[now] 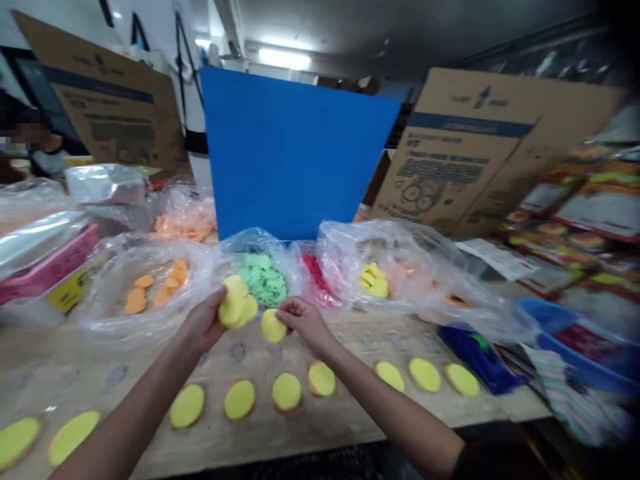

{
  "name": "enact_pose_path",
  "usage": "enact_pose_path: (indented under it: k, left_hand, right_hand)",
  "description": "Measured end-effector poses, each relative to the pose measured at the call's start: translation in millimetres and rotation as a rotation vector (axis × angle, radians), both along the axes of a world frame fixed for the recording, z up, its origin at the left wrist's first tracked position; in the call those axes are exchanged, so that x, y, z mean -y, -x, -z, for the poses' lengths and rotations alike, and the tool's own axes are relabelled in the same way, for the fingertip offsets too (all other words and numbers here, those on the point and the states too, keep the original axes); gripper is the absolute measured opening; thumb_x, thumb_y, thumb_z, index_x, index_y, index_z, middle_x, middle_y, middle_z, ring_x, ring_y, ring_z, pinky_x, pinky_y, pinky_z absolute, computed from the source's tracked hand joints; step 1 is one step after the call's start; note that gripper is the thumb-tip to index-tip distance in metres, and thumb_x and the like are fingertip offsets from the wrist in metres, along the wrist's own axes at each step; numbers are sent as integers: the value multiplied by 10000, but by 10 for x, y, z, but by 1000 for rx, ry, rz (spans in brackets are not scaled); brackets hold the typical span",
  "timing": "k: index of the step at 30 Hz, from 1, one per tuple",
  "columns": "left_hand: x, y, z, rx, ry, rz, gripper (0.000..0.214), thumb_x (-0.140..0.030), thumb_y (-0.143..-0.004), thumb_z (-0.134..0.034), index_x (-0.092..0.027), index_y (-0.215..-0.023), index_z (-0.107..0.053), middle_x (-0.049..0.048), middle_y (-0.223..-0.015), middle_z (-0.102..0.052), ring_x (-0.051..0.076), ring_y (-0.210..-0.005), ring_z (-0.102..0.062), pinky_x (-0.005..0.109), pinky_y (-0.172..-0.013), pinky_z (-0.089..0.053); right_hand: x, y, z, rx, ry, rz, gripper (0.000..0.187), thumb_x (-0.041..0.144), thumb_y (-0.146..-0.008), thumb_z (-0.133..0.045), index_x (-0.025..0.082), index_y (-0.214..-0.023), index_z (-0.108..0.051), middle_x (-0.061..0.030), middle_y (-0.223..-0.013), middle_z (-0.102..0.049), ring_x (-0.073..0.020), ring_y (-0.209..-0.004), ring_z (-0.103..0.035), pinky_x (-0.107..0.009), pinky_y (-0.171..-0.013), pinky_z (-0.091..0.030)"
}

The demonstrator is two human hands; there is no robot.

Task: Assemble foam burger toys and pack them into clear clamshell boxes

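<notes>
Both arms reach forward over the wooden worktop point(320, 430). The left hand point(204, 323) is closed around a stack of yellow foam discs point(236, 303), held on edge. The right hand point(304, 321) pinches a single yellow disc point(273, 326), also near-upright, just beside the stack and above a row of yellow discs point(239, 400) lying flat.

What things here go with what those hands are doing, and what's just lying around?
With the hands:
left hand, holding a stack of yellow discs
right hand, pinching a single yellow disc
row of yellow discs on the wooden table

Just lying about:
bag of green pieces
bag of orange pieces
blue board
cardboard carton
blue plastic tub
</notes>
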State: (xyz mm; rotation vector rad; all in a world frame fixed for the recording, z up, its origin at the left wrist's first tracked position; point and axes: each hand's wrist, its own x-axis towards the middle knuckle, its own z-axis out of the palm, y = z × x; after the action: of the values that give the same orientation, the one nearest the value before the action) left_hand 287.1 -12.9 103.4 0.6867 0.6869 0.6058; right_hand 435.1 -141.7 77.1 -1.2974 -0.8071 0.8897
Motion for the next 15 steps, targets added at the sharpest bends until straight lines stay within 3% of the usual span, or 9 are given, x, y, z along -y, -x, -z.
enact_pose_path:
  k: [5, 8, 11, 15]
  left_hand:
    - [532, -1830, -224, 104, -68, 339, 252, -261, -835, -419, -77, -939, -557, 134, -877, -647, 200, -810, -609, 340, -770, -480]
    - [770, -2588, -316, 70, -295, 495, 308, -368, -779, -506, -100, -922, -558, 151, -983, -610, 226, -960, -545, 339, -818, -441]
    - [872, -2767, -270, -76, -611, 562, 390, -425, -673, -614, -147, -940, -554, 116, -1044, -574, 223, -990, -508, 350, -818, -428]
    - [926, -2274, -58, -113, -737, 857, 400, -436, -652, -621, -129, -906, -578, 88, -915, -595, 176, -809, -560, 348, -722, -464]
  right_hand:
    - [878, -710, 56, -6, 11, 295, 245, 366, -617, -672, 169, -673, -537, 41, -565, -508, -74, -499, -436, -190, -439, -333]
    - [1181, -1028, 2, -46, -25, 435, 253, 360, -603, -688, 170, -687, -545, 43, -584, -514, -64, -490, -428, -186, -443, -337]
    - [1290, -1258, -80, -72, -93, 540, 278, 360, -576, -707, 173, -708, -549, 42, -611, -525, -63, -499, -438, -183, -448, -354]
    - [1196, -1301, -84, -86, -116, 515, 313, 383, -551, -716, 170, -716, -557, 37, -617, -543, -70, -516, -464, -182, -450, -377]
